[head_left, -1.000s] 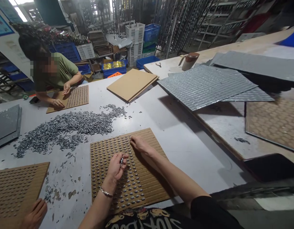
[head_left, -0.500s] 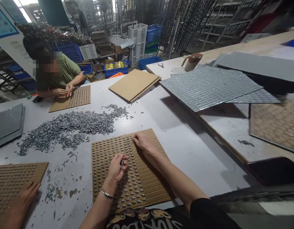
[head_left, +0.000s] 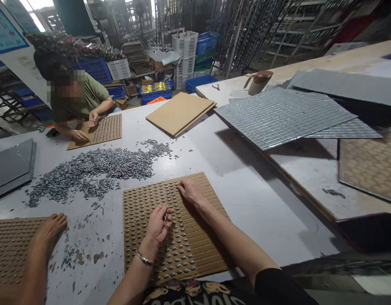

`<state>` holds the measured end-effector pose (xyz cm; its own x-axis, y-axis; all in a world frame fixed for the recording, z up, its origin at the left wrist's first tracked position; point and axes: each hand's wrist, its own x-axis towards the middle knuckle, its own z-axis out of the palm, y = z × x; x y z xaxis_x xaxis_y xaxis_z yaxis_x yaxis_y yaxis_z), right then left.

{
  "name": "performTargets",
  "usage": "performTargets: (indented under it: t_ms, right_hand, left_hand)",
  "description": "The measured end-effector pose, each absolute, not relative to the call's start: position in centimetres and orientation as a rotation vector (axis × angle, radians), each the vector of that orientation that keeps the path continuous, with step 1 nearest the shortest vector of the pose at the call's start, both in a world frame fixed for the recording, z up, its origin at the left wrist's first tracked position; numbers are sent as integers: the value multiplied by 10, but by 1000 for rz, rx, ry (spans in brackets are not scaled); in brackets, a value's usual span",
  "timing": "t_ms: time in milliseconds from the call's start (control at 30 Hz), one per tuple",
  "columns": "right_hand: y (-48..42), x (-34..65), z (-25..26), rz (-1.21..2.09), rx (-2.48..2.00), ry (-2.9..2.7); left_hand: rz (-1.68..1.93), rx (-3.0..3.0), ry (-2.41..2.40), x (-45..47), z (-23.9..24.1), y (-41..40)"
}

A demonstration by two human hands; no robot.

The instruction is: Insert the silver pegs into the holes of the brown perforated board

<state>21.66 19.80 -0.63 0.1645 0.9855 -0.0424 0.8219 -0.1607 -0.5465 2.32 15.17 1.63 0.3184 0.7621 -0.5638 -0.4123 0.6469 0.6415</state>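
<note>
A brown perforated board (head_left: 201, 250) lies on the grey table right in front of me, many of its oval slots filled with small grey metal pieces. My left hand (head_left: 159, 223) hovers over the board's middle, curled shut on several of those metal pieces (head_left: 165, 218). My right hand (head_left: 189, 189) rests on the board's far edge, fingers bent and pressed down at a slot; what is under the fingertips is hidden.
A large heap of loose metal pieces (head_left: 96, 167) spreads across the table beyond the board. A co-worker's arm (head_left: 44, 241) reaches over a second board (head_left: 7, 248) at left. Another person (head_left: 75, 99) works at a third board (head_left: 104, 129). Silver sheets (head_left: 284, 116) lie at right.
The co-worker's hand at lower left has reached further forward across the table. My two hands have stayed nearly where they were on the board.
</note>
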Motion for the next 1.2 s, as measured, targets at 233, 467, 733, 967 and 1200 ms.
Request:
performTargets:
  t_ms: [233,467,733,967,1200]
  right_hand:
    - [199,214,-10,561,-2068,-1686]
    - [202,215,-5,565,-2084,-1666]
    - [211,218,1,569,-2100,-1708]
    - [211,220,-2,581,-2089,-1725]
    - [210,218,-2,570,-2094,-1725]
  left_hand:
    - [803,419,986,24,17,151]
    - [801,421,975,22,20,149]
    - [805,403,992,19,21,149]
    - [796,400,1000,23,18,150]
    - [792,395,1014,25,20,149]
